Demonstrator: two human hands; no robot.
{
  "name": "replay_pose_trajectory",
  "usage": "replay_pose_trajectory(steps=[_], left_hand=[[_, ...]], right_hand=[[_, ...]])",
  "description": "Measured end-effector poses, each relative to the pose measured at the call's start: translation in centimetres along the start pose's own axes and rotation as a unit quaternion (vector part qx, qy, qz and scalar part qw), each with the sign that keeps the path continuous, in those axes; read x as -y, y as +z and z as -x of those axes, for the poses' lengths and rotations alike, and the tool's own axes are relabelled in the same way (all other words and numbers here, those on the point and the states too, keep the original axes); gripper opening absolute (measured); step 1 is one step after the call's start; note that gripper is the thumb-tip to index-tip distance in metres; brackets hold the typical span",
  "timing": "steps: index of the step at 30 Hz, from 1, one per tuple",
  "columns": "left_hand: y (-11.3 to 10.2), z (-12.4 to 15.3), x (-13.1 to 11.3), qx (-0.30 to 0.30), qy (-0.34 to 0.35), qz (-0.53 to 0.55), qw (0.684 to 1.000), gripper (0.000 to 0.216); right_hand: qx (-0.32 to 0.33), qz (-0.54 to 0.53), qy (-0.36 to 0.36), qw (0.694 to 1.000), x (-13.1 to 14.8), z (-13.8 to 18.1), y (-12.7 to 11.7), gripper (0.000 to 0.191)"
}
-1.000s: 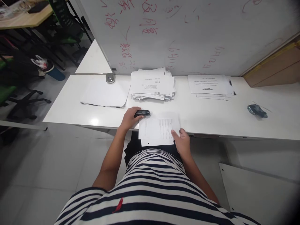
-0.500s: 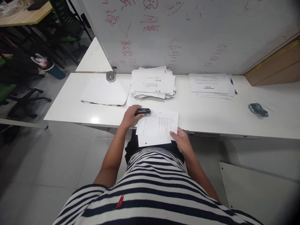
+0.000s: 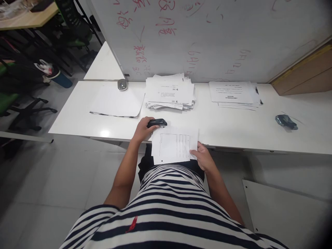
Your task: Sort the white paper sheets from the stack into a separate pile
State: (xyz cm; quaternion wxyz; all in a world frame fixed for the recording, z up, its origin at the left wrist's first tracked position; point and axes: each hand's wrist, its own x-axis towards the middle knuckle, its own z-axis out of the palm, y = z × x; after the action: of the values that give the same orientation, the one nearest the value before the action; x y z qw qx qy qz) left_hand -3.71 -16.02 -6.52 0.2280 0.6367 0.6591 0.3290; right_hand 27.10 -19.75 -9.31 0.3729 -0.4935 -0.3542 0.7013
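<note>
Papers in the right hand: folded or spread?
Spread: the papers show a broad printed face without a visible fold, and the right hand grips them at one edge.

Papers (image 3: pixel 171 145) drawn nearer, stapler (image 3: pixel 157 122) slightly tilted

Looks like an office: white bench (image 3: pixel 233 128) with stapler (image 3: pixel 156 122) and printed sheets (image 3: pixel 172 147) at its front edge, paper stacks (image 3: pixel 169 90) toward its back, whiteboard (image 3: pixel 223 34) with red handwriting right behind it. Left of white bench: green-and-black swivel chairs (image 3: pixel 7 98), wood-topped second bench (image 3: pixel 33 19), blue bin (image 3: pixel 62 79), grey tile floor (image 3: pixel 64 173).
</note>
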Motion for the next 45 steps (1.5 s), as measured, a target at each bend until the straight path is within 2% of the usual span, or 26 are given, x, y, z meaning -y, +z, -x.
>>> replay_pose_trajectory(steps=[5, 10, 16, 19, 24, 27, 30, 33, 36, 41, 45], left_hand=[[-0.2, 0.1, -0.4, 0.006, -0.002, -0.002, 1.000, 0.032], [-0.1, 0.1, -0.2, 0.003, 0.004, -0.002, 1.000, 0.032], [0.0, 0.0, -0.2, 0.005, -0.001, -0.004, 1.000, 0.033], [-0.1, 0.1, -0.4, 0.009, -0.002, -0.009, 1.000, 0.032], [-0.2, 0.1, -0.6, 0.012, 0.003, -0.006, 1.000, 0.032], [-0.2, 0.1, -0.6, 0.003, 0.003, -0.001, 1.000, 0.030], [-0.1, 0.1, -0.6, -0.001, -0.003, 0.000, 1.000, 0.029], [-0.1, 0.0, -0.5, -0.008, -0.006, 0.002, 1.000, 0.030], [0.0, -0.1, -0.3, -0.013, -0.007, 0.000, 1.000, 0.032], [0.3, -0.3, 0.0, -0.001, 0.007, -0.049, 0.999, 0.034], [0.4, -0.3, 0.2, -0.001, 0.021, -0.055, 0.998, 0.034]], right_hand=[[-0.055, -0.020, -0.036, 0.998, -0.3, 0.2, -0.2, 0.047], [-0.064, -0.018, -0.072, 0.995, -0.3, 0.5, 0.4, 0.048], [-0.074, 0.078, -0.094, 0.990, -0.3, 0.9, 1.3, 0.051], [-0.081, 0.101, -0.113, 0.985, 0.1, 0.8, 1.8, 0.046], [-0.127, 0.177, -0.130, 0.967, 0.2, 1.1, 1.9, 0.045], [-0.162, 0.208, -0.150, 0.953, -0.3, 1.6, 1.0, 0.033], [-0.179, 0.166, -0.152, 0.958, -1.1, 2.0, -0.2, 0.024], [-0.196, 0.040, -0.100, 0.975, -1.6, 2.1, -1.2, 0.028], [-0.205, -0.058, -0.091, 0.973, -1.5, 2.0, -1.4, 0.032], [-0.210, -0.093, -0.093, 0.969, -0.1, 1.4, -1.3, 0.034], [-0.221, -0.131, -0.088, 0.962, 0.5, 1.1, -2.1, 0.035]])
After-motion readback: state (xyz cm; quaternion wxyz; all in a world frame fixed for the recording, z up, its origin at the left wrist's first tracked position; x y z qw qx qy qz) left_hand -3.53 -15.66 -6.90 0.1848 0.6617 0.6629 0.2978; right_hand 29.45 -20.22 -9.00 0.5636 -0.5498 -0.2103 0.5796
